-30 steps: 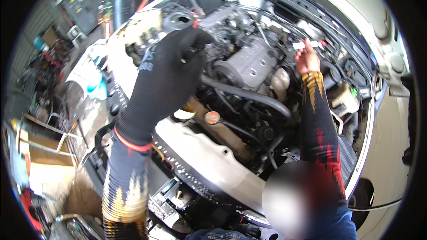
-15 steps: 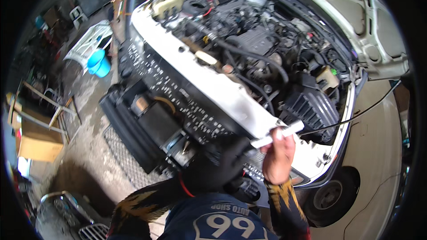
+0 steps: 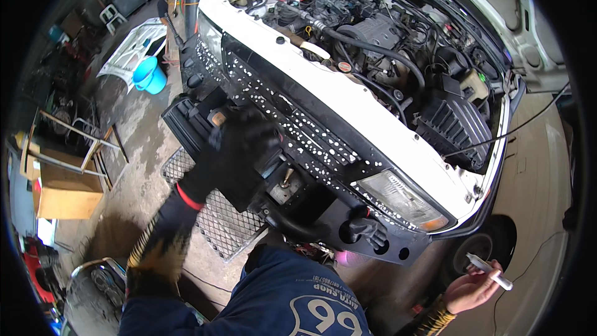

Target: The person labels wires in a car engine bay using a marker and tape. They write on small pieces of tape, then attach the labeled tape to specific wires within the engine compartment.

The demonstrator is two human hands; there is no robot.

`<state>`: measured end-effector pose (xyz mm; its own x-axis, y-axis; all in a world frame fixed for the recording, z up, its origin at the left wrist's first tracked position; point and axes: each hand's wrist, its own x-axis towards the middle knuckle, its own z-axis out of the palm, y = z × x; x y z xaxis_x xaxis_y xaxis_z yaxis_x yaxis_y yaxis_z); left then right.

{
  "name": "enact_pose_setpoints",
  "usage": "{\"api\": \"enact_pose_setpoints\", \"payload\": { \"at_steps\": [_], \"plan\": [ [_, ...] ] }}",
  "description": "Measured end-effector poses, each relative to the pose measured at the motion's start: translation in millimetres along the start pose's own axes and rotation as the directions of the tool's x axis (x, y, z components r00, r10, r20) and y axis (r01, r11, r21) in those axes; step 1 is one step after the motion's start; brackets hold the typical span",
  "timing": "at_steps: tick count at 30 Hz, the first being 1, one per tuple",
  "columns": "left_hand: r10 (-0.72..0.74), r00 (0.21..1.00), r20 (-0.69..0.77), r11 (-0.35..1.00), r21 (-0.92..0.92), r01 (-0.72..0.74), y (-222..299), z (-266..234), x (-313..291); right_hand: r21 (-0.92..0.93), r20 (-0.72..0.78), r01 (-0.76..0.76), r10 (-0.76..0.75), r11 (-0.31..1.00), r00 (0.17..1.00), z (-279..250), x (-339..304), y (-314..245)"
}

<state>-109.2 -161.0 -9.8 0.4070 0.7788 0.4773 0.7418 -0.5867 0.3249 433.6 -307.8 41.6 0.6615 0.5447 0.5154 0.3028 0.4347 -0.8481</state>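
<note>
My left hand (image 3: 245,152), in a black glove with a red cuff, is over a black plastic housing (image 3: 180,127) in front of the car's nose. Its fingers blend into the dark parts, so their grip cannot be made out. My bare right hand (image 3: 471,290) is out at the lower right, near the front wheel, with its fingers closed on a slim white and silver stick (image 3: 491,270) of unclear kind. A second black glove (image 3: 368,230) lies on the black bumper below the headlight (image 3: 401,198). Beside my left hand, a metal fitting (image 3: 286,179) sits in the black assembly.
The white car's front panel (image 3: 348,99) and engine bay (image 3: 373,37) stretch across the view under a raised hood (image 3: 528,25). A blue bucket (image 3: 149,76), a cardboard box (image 3: 71,190) and a metal mesh step (image 3: 227,224) are at left. A cable (image 3: 516,137) hangs at right.
My right hand has moved from the front panel out to the lower right, still holding the white stick. My left hand has moved left and away, over the black housing. The view has shifted.
</note>
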Motion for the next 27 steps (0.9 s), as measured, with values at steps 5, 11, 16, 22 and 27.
{"api": "enact_pose_setpoints", "payload": {
  "at_steps": [5, 11, 16, 22, 27],
  "plan": [
    [-0.054, 0.921, 0.387, 0.995, 0.096, 0.018, -89, 3, 30, -0.186, -0.051, -0.007, -0.002, 0.983, 0.999, 3, -65, 1],
    [0.141, 0.948, 0.287, 0.986, 0.044, -0.16, -127, 41, 101, -0.252, -0.206, 0.017, -0.071, 0.968, 0.976, -17, -109, -24],
    [0.006, 0.991, 0.137, 0.991, -0.132, 0.012, -142, 57, 166, -0.367, -0.314, -0.049, -0.074, 0.929, 0.947, -7, -133, -42],
    [0.192, 0.939, 0.287, 0.977, -0.147, -0.155, -210, 94, 239, -0.388, -0.392, -0.125, -0.041, 0.913, 0.919, 22, -147, -67],
    [0.221, 0.901, 0.373, 0.975, -0.102, -0.197, -210, 140, 291, -0.347, -0.373, -0.255, 0.116, 0.903, 0.921, 23, -158, -81]
  ]
}}
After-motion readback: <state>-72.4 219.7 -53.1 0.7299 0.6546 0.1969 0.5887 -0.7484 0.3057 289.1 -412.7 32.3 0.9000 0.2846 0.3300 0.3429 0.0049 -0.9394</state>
